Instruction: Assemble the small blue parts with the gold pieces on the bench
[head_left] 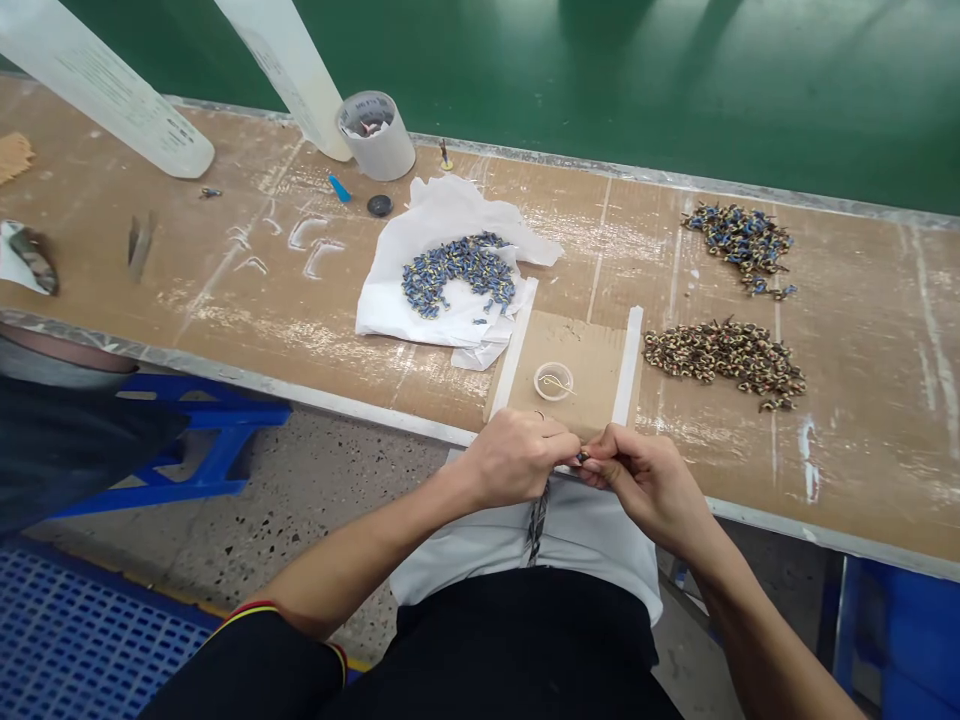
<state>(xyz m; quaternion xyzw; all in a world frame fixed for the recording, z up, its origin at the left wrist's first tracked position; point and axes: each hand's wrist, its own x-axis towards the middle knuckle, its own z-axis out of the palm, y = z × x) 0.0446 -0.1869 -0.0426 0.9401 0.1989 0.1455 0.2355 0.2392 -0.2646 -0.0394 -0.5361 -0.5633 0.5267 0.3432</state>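
My left hand (517, 455) is closed in a pinch at the near edge of the workbench, and a bundle of dark and light wires (537, 525) hangs down from it over my lap. My right hand (645, 480) is closed too, its fingertips meeting the left hand's at a tiny dark part (583, 457) held between them. Just beyond the hands sits a small clear round dish (553, 381) on a cardboard pad (592, 350) with white strips along its sides.
A white sheet (450, 215) carries a heap of blue small parts (459, 272). At the right lie a blue-and-brown pile (739, 240) and a brown pile (724, 355). A tape roll (376, 135), two white tubes (112, 90), a blue stool (195, 440) and another person's dark clothing (67, 440) are left.
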